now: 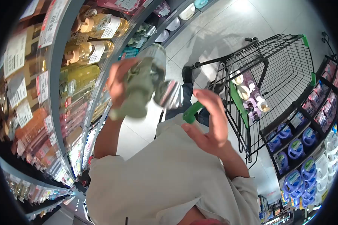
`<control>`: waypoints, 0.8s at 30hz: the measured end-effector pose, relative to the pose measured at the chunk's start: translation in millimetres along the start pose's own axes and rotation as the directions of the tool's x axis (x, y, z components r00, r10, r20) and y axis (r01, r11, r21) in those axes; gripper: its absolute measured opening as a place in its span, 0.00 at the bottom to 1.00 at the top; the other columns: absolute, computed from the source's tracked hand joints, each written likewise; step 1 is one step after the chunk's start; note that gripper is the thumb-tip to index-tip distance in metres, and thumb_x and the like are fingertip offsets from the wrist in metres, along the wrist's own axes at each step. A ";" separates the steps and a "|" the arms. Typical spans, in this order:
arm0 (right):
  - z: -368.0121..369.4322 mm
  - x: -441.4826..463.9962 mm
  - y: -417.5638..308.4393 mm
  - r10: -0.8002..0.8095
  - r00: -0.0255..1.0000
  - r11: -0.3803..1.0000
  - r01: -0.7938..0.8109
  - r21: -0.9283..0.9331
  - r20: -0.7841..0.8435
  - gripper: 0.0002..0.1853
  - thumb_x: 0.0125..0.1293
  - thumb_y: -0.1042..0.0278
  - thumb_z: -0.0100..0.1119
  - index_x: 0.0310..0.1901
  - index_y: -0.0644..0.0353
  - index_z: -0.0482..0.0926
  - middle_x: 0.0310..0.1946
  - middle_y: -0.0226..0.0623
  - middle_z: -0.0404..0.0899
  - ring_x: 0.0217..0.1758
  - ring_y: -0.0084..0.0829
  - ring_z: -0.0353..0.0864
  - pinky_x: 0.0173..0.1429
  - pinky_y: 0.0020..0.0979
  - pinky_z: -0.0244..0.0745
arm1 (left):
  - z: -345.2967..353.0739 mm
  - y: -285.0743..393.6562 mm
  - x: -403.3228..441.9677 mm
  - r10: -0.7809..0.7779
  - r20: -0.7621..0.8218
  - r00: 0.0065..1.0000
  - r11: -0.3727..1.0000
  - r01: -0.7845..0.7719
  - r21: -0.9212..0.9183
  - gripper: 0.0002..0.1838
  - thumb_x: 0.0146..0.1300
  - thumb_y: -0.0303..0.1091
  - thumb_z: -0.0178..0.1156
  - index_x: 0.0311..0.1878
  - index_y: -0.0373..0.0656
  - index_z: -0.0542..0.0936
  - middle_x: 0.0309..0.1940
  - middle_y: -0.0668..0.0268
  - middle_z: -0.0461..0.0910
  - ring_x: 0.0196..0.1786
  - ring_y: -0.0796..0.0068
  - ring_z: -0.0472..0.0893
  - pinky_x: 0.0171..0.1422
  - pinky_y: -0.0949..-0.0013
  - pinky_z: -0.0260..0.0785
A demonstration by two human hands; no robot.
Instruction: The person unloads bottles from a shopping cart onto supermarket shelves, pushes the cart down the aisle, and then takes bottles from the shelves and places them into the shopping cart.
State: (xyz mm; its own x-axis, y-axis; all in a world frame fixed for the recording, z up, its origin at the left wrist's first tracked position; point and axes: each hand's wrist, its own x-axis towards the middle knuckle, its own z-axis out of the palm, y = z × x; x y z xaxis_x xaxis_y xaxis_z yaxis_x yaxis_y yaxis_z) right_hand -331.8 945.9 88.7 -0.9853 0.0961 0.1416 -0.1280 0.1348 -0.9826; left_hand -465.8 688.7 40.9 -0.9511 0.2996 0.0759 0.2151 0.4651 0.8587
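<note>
One-handed hold: left hand (pixel 118 80) wrapped around a translucent pale-green bottle (pixel 145 75), motion-blurred, long axis slanting from upper right to lower left. Apart on the bottle's right, bare right hand (pixel 212 127) with fingers curved, thumb wide, gripping nothing visible; contact with the green plastic cart handle (pixel 192 112) uncertain. Outward: black wire shopping cart (pixel 293 56) right, grey-edged shelf (pixel 56 52) left.

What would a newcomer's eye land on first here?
First, the blurred pale-green container in the left hand, left of centre. Next, the black wire cart at upper right, with light-purple bottles inside. Then the shelves of tagged bottles along the left side.
</note>
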 end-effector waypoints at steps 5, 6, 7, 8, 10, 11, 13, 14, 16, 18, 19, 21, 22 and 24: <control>32.2 -46.0 31.6 0.118 0.991 0.936 -0.133 -0.326 -0.066 0.33 0.56 0.72 0.76 0.65 0.60 0.75 0.61 0.49 0.76 0.63 0.48 0.76 0.63 0.46 0.69 | 77.6 -134.2 76.3 0.339 0.075 0.938 0.916 -0.347 0.201 0.41 0.42 0.29 0.80 0.65 0.47 0.79 0.59 0.55 0.76 0.62 0.52 0.75 0.66 0.56 0.71; 34.8 -53.7 37.4 0.134 0.989 0.919 -0.149 -0.364 -0.067 0.33 0.56 0.72 0.76 0.65 0.60 0.75 0.61 0.48 0.76 0.63 0.48 0.76 0.62 0.46 0.69 | 94.2 -166.1 88.7 0.292 0.060 0.954 0.924 -0.298 0.240 0.42 0.41 0.27 0.79 0.66 0.47 0.78 0.60 0.56 0.76 0.62 0.52 0.74 0.67 0.55 0.69; 35.9 -57.0 41.4 0.140 0.987 0.920 -0.158 -0.359 -0.075 0.33 0.56 0.72 0.76 0.65 0.60 0.75 0.61 0.48 0.76 0.63 0.48 0.76 0.62 0.46 0.69 | 108.2 -186.7 101.6 0.280 0.031 0.960 0.925 -0.278 0.259 0.42 0.40 0.27 0.79 0.65 0.47 0.78 0.60 0.57 0.77 0.62 0.52 0.74 0.68 0.54 0.67; 37.4 -59.7 45.0 0.122 0.991 0.903 -0.136 -0.407 -0.060 0.32 0.56 0.72 0.75 0.63 0.59 0.75 0.60 0.48 0.77 0.62 0.49 0.77 0.62 0.47 0.69 | 118.7 -203.8 113.2 0.269 0.001 0.963 0.925 -0.258 0.279 0.42 0.39 0.28 0.80 0.64 0.47 0.78 0.59 0.58 0.77 0.62 0.52 0.74 0.69 0.53 0.65; 37.4 -62.9 44.1 0.105 0.993 0.882 -0.114 -0.456 -0.045 0.31 0.55 0.73 0.75 0.62 0.59 0.75 0.60 0.48 0.77 0.62 0.49 0.77 0.62 0.48 0.69 | 133.5 -232.3 131.5 0.287 -0.041 0.957 0.908 -0.258 0.331 0.39 0.41 0.28 0.79 0.63 0.48 0.79 0.58 0.59 0.79 0.61 0.53 0.76 0.68 0.53 0.66; 37.5 -61.6 42.6 0.113 0.991 0.878 -0.132 -0.460 -0.069 0.30 0.55 0.73 0.75 0.60 0.58 0.75 0.59 0.48 0.78 0.60 0.49 0.78 0.61 0.49 0.70 | 140.1 -241.8 138.7 0.304 -0.081 0.949 0.890 -0.252 0.380 0.36 0.43 0.28 0.79 0.61 0.48 0.80 0.56 0.60 0.82 0.59 0.54 0.78 0.67 0.53 0.67; 39.3 -61.8 45.9 0.123 0.987 0.873 -0.157 -0.462 -0.103 0.29 0.55 0.73 0.75 0.58 0.58 0.75 0.58 0.48 0.78 0.59 0.49 0.79 0.60 0.51 0.71 | 152.7 -255.3 151.5 0.277 -0.123 0.953 0.875 -0.197 0.442 0.38 0.42 0.29 0.80 0.62 0.49 0.79 0.56 0.60 0.82 0.61 0.54 0.77 0.68 0.51 0.65; 41.0 -62.8 48.5 0.102 0.987 0.891 -0.145 -0.430 -0.121 0.28 0.54 0.73 0.75 0.57 0.58 0.74 0.58 0.48 0.79 0.59 0.50 0.79 0.58 0.52 0.72 | 159.2 -259.8 157.6 0.252 -0.177 0.951 0.856 -0.134 0.499 0.39 0.42 0.30 0.80 0.63 0.49 0.79 0.56 0.60 0.81 0.62 0.54 0.76 0.69 0.49 0.64; 43.2 -64.0 50.9 0.093 0.984 0.909 -0.145 -0.391 -0.149 0.27 0.54 0.74 0.75 0.55 0.58 0.73 0.58 0.49 0.79 0.58 0.50 0.79 0.56 0.52 0.74 | 167.8 -269.5 163.5 0.181 -0.191 0.965 0.881 -0.073 0.468 0.41 0.40 0.32 0.81 0.64 0.50 0.78 0.57 0.59 0.81 0.65 0.53 0.74 0.71 0.46 0.62; 41.5 -61.8 49.3 0.073 0.987 0.913 -0.123 -0.389 -0.141 0.29 0.54 0.74 0.75 0.56 0.58 0.71 0.57 0.51 0.80 0.57 0.51 0.80 0.54 0.52 0.75 | 173.4 -280.2 166.4 0.190 -0.306 0.933 0.853 -0.003 0.521 0.37 0.42 0.34 0.80 0.60 0.50 0.79 0.58 0.58 0.81 0.66 0.49 0.72 0.73 0.42 0.57; 39.8 -62.1 48.2 0.081 0.986 0.913 -0.133 -0.385 -0.148 0.29 0.54 0.74 0.75 0.56 0.58 0.71 0.57 0.51 0.80 0.57 0.51 0.80 0.54 0.52 0.75 | 176.1 -284.4 167.1 0.189 -0.296 0.936 0.852 -0.007 0.524 0.37 0.42 0.34 0.80 0.60 0.50 0.79 0.58 0.58 0.81 0.66 0.49 0.72 0.73 0.42 0.57; 35.9 -63.2 46.2 0.126 0.991 0.903 -0.132 -0.409 -0.040 0.42 0.58 0.72 0.74 0.70 0.57 0.59 0.61 0.55 0.76 0.60 0.55 0.78 0.59 0.57 0.74 | 179.3 -291.8 170.4 0.136 -0.323 0.937 0.852 0.056 0.520 0.35 0.43 0.36 0.79 0.59 0.48 0.79 0.58 0.57 0.81 0.68 0.47 0.71 0.73 0.41 0.57; 35.6 -63.7 46.1 0.128 0.991 0.904 -0.136 -0.406 -0.045 0.42 0.58 0.72 0.74 0.70 0.57 0.59 0.61 0.55 0.76 0.60 0.55 0.78 0.59 0.57 0.74 | 180.4 -297.7 172.7 0.137 -0.317 0.938 0.851 0.052 0.523 0.35 0.43 0.36 0.79 0.59 0.48 0.79 0.58 0.57 0.81 0.68 0.47 0.71 0.73 0.41 0.57; 35.5 -64.7 45.8 0.134 0.990 0.901 -0.138 -0.411 -0.040 0.42 0.57 0.72 0.75 0.70 0.56 0.60 0.60 0.55 0.77 0.59 0.55 0.78 0.58 0.57 0.74 | 184.8 -313.2 174.5 0.104 -0.317 0.943 0.855 0.078 0.513 0.34 0.45 0.35 0.78 0.59 0.45 0.79 0.58 0.57 0.81 0.69 0.46 0.70 0.72 0.40 0.58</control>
State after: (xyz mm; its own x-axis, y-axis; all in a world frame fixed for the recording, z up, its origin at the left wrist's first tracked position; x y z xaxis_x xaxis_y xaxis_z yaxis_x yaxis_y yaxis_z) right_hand -278.0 910.9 30.3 -0.9882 0.1523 0.0136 0.0674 0.5137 -0.8553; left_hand -658.1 749.2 -308.4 -0.9447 0.0666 0.3211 0.2230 0.8484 0.4802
